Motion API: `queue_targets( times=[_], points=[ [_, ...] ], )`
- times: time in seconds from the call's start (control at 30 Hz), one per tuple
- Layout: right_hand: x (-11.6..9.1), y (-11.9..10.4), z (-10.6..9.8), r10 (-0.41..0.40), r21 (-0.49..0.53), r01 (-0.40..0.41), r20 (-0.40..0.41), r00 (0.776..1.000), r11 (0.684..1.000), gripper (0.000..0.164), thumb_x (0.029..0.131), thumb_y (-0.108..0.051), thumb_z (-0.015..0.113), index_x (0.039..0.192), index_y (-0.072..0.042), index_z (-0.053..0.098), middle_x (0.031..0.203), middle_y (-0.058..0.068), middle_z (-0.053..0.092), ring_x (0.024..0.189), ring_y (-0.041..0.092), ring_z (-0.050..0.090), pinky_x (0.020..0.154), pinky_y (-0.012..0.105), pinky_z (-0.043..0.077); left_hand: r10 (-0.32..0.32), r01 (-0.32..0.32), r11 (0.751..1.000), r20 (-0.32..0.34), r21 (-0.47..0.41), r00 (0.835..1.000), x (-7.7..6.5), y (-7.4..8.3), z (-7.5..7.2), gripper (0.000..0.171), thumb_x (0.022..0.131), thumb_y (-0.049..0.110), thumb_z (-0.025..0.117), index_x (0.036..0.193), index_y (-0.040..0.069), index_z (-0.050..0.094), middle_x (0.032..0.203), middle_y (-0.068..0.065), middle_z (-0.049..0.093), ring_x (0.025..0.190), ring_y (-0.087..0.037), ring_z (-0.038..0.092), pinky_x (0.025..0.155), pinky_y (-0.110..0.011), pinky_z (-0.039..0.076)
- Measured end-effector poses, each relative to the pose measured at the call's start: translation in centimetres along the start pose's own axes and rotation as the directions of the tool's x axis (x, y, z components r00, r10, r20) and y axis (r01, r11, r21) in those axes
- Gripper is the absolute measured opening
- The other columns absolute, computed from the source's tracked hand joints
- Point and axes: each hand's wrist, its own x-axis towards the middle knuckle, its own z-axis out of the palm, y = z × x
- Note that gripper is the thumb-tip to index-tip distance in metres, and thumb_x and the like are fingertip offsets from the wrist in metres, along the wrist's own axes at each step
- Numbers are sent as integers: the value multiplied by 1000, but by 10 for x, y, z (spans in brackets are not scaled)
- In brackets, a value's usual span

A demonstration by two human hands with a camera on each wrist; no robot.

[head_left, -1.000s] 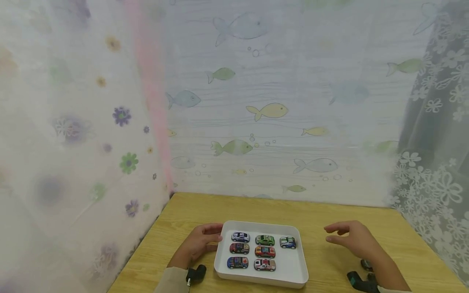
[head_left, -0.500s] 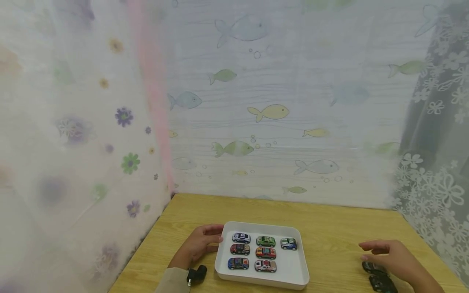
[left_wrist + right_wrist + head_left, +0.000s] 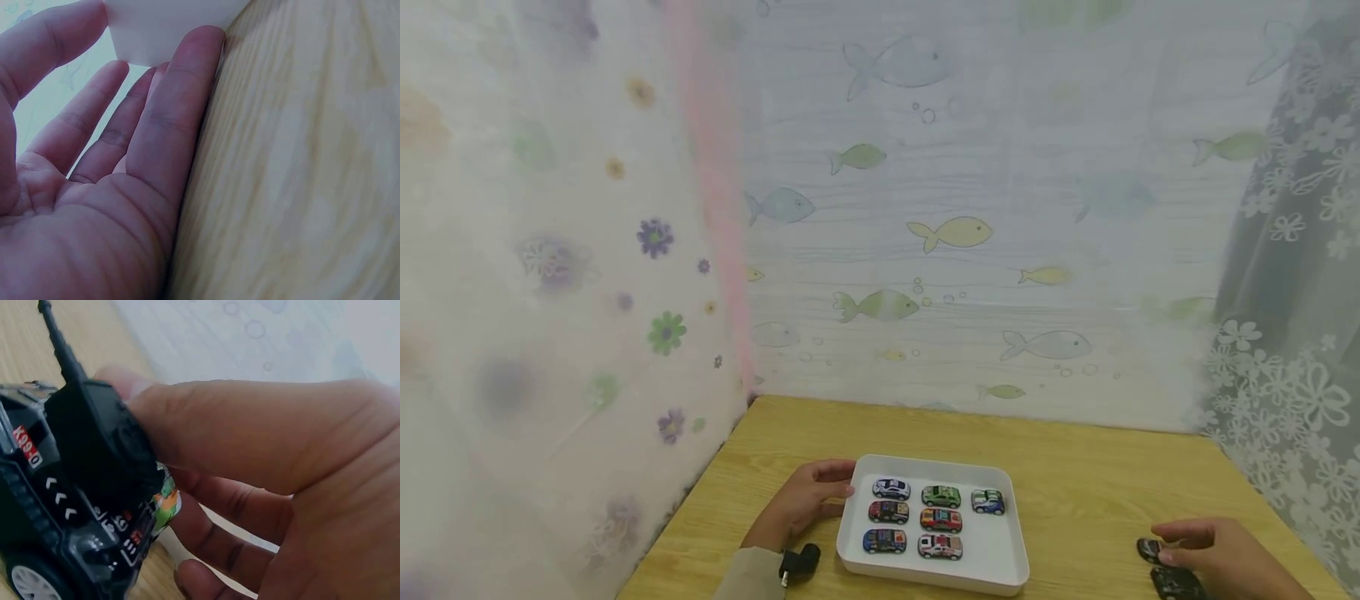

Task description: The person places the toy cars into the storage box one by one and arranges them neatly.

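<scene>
My left hand (image 3: 805, 500) rests beside the white tray (image 3: 1021, 550), fingers loosely bent. In the left wrist view its fingertips (image 3: 203, 37) are right at the tray's outer wall. My right hand (image 3: 1225, 554) is low at the table's right, thumb and index finger at a small dark toy car (image 3: 1147, 550). In the right wrist view a black toy armoured vehicle (image 3: 75, 512) with turret and barrel hides much of that spot. A green, orange and white piece (image 3: 165, 503) shows behind it, between thumb and fingers. I cannot tell if the fingers pinch it.
Several colourful toy cars stand in rows in the tray, among them a red one (image 3: 941, 520) in the middle column and a blue-green one (image 3: 988, 501) alone at right. The wood-patterned table (image 3: 1090, 467) ends at printed curtains (image 3: 962, 333) behind and left.
My right hand has moved right, away from the tray, and down to the dark toy cars. The left hand has stayed at the tray, and the cars in it stand as before.
</scene>
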Motion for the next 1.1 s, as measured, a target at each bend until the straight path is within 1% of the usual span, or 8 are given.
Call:
queue_targets(
  times=[0.23,0.3,0.33,0.47,0.57,0.67,0.83,1.1],
  points=[
    [4,4,6,44,-48,-47,-54,998,998,54,94,-31,76,131,7,65,122,22,72,109,42,68,84,52,61,-5,5,1000,-12,4,1000,1,-1,0,53,96,8,73,145,0,56,144,-20,59,119,-26,66,94,-44,61],
    [5,5,7,48,-47,-50,-51,998,998,55,93,-31,76,131,8,66,120,22,73,104,42,68,84,54,61,-3,3,1000,-6,4,1000,1,-1,-1,53,96,8,72,145,0,55,144,-20,59,119,-26,66,95,-44,61],
    [5,5,7,47,-51,-50,-50,998,997,55,93,-31,76,131,8,66,118,20,75,92,37,69,83,53,61,-4,4,1000,-6,3,1000,1,-1,-1,53,96,8,73,145,0,55,144,-20,59,119,-26,66,95,-44,61],
    [4,3,7,54,-73,-58,-60,997,996,54,92,-30,78,129,8,67,115,19,76,88,33,70,83,53,61,-4,4,1000,-5,6,1000,1,-2,-1,52,96,8,72,145,1,56,145,-20,59,120,-27,66,95,-45,61],
    [3,-1,8,42,-91,-47,-59,997,995,52,91,-28,78,127,8,68,118,21,74,108,43,68,84,53,61,-9,9,1000,-7,3,1000,2,-1,-2,53,96,8,73,145,1,56,145,-19,59,121,-28,66,95,-44,61],
    [4,-3,7,-16,-113,13,-29,999,993,52,92,-27,77,126,11,67,117,23,73,108,47,67,83,51,61,-12,12,1000,-7,3,1000,2,0,-2,53,96,8,73,146,2,56,146,-20,59,121,-28,66,95,-45,61],
    [6,-2,5,-81,-135,81,1,997,988,52,92,-31,77,124,10,69,114,20,75,101,35,71,81,48,62,-12,12,1000,-7,5,1000,3,0,-1,54,96,8,73,146,2,55,146,-20,58,121,-28,66,95,-45,61],
    [10,-5,2,-109,-172,111,21,994,979,50,91,-31,78,122,7,71,111,18,75,95,25,71,79,45,62,-9,9,1000,0,-7,1000,3,-2,-2,55,95,8,74,146,2,55,146,-20,58,121,-27,66,96,-45,61]
  ],
)
